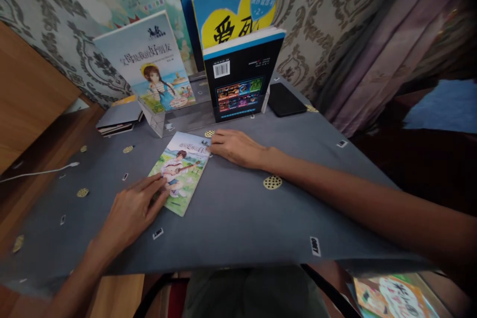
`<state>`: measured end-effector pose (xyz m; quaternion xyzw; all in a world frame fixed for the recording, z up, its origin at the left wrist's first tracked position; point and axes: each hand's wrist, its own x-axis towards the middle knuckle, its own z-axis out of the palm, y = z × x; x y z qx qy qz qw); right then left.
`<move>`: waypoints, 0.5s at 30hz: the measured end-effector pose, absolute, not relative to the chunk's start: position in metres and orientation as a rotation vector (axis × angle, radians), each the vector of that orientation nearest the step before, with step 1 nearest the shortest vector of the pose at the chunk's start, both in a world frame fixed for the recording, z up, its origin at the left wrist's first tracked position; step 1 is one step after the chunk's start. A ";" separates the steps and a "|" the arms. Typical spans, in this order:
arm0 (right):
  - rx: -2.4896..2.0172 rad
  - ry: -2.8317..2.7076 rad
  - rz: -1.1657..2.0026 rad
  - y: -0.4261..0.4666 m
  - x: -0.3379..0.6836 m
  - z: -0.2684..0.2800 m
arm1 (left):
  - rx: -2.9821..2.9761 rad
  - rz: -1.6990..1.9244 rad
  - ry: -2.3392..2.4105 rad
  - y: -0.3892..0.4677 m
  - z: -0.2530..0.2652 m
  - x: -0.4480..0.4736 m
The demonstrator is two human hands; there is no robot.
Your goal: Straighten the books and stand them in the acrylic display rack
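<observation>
Head view, grey tablecloth [238, 231], scrolled wallpaper [345, 15], left hand [130, 211] spread on booklet [188, 163], right grip [236, 148] unclear at corner

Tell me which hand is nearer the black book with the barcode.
Right. The right hand is just in front of the black book, at the upper right corner of the guitar-cover book; the left hand is farther away, at that book's lower left.

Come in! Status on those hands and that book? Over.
Left hand touching guitar-cover book. Right hand at its upper right corner. Book face up on tablecloth. Clear stand just beyond.
</observation>
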<state>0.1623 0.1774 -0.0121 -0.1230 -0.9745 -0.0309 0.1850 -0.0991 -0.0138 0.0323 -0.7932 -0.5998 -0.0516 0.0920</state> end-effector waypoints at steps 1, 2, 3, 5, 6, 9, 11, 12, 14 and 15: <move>-0.366 -2.750 -0.085 0.182 0.158 -0.012 | -2.372 -0.117 -1.764 -0.016 0.033 -0.097; -0.386 -2.753 -0.080 0.186 0.154 -0.012 | -2.389 -0.077 -1.742 -0.018 0.035 -0.094; -0.406 -2.752 -0.070 0.189 0.151 -0.012 | -2.403 -0.036 -1.720 -0.020 0.035 -0.093; -0.446 -2.724 -0.016 0.193 0.144 -0.015 | -2.426 0.027 -1.693 -0.024 0.036 -0.090; -0.462 -2.701 0.025 0.194 0.142 -0.016 | -2.433 0.044 -1.690 -0.025 0.037 -0.089; -0.498 -2.640 0.133 0.194 0.138 -0.022 | -2.450 0.089 -1.693 -0.027 0.038 -0.087; -0.518 -2.615 0.150 0.191 0.138 -0.025 | -2.457 0.133 -1.669 -0.026 0.040 -0.086; -0.526 -2.605 0.142 0.189 0.138 -0.027 | -2.460 0.150 -1.648 -0.025 0.040 -0.084; -0.528 -2.596 0.112 0.183 0.139 -0.028 | -2.472 0.159 -1.596 -0.023 0.041 -0.082; -0.520 -2.598 0.098 0.180 0.139 -0.027 | -2.484 0.151 -1.568 -0.022 0.041 -0.081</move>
